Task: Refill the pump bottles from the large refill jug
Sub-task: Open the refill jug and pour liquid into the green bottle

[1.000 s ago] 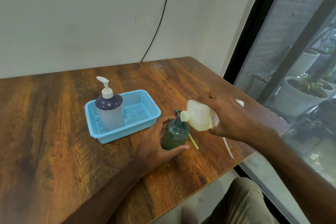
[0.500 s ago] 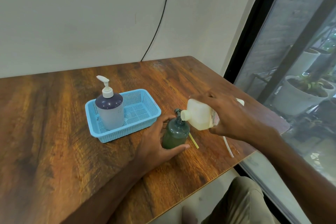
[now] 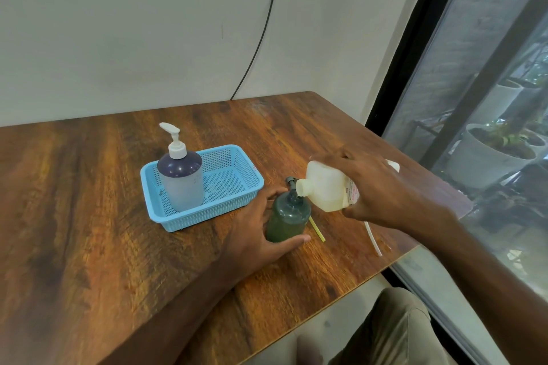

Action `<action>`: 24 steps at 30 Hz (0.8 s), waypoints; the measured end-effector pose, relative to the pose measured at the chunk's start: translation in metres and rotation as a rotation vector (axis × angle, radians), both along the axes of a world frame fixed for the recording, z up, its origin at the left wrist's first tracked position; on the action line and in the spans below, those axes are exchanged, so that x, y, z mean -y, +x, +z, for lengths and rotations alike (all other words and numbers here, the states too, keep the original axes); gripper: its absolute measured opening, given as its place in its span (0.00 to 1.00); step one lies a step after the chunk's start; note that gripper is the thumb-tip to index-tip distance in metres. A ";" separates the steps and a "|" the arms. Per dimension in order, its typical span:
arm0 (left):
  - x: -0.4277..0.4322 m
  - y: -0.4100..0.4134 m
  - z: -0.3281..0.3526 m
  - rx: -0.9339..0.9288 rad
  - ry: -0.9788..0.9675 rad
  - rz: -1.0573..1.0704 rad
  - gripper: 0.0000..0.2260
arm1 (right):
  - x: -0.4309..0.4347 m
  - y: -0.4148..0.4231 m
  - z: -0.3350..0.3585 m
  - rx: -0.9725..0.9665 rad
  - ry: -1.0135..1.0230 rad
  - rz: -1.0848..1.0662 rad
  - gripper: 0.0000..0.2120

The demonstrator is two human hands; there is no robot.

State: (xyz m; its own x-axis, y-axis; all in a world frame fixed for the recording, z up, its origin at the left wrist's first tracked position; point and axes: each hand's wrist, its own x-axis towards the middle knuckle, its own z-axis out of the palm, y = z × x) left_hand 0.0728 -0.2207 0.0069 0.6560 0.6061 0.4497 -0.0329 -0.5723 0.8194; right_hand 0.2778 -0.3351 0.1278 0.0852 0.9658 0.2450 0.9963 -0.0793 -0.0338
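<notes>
My right hand (image 3: 382, 190) holds a cream refill jug (image 3: 326, 187) tipped sideways, its spout right over the open neck of a dark green bottle (image 3: 286, 218). My left hand (image 3: 255, 234) wraps around the base of that green bottle, which stands upright on the wooden table (image 3: 89, 216). A dark pump part (image 3: 291, 182) shows just behind the bottle's neck. A purple-and-white pump bottle (image 3: 182, 181) with its white pump on stands in the left end of a blue basket (image 3: 237, 187).
A yellow tube (image 3: 317, 230) and a white tube (image 3: 373, 238) lie on the table right of the green bottle, near the table's right edge. A black cable runs down the wall behind. A window with potted plants outside is at the right.
Nearly nothing has shifted; the jug's spout stays at the green bottle's neck and both hands keep their hold.
</notes>
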 end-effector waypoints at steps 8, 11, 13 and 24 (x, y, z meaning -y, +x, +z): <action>-0.002 0.001 -0.001 -0.025 -0.006 -0.003 0.40 | -0.001 -0.002 0.001 0.009 -0.005 -0.013 0.47; -0.001 -0.001 0.000 -0.032 0.008 0.002 0.39 | -0.001 -0.002 0.002 0.010 -0.012 -0.014 0.46; -0.001 -0.001 0.000 -0.036 0.000 0.000 0.40 | -0.001 -0.001 0.000 0.010 -0.006 -0.006 0.46; 0.000 -0.001 0.001 -0.027 -0.023 -0.011 0.39 | 0.000 -0.004 0.004 -0.001 -0.009 -0.011 0.46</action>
